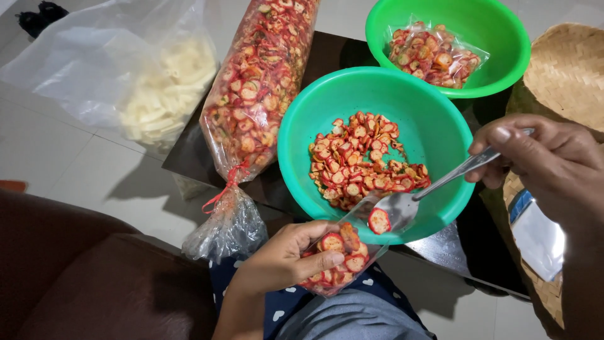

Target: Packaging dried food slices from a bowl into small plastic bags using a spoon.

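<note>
The left hand (283,258) lies nearest the camera, low in the view, its fingers (327,259) and thumb pinched together on the rim of a small clear bag (340,264) partly filled with red-rimmed round snack slices. The bag's mouth is held open and points toward one o'clock.

Just beyond that mouth hovers a metal spoon (402,204), its bowl carrying a single slice (379,221). The handle runs up toward two o'clock into the right hand (547,160), whose fingers (503,141) are clamped around its end, thumb on top.

At twelve o'clock from the bag stands the near green bowl (302,126), with a loose heap of the same slices (362,160) on its bottom. The spoon's bowl hangs over the bowl's near rim. Further out at one o'clock stands a second green bowl (509,56) holding a filled clear packet (431,53).

At eleven o'clock a long clear sack of slices (258,88), tied with red string, leans beside the near bowl. Past it, at ten o'clock, a loose plastic bag holds pale stick-shaped snacks (167,88). At three o'clock lies a woven tray (566,69).
</note>
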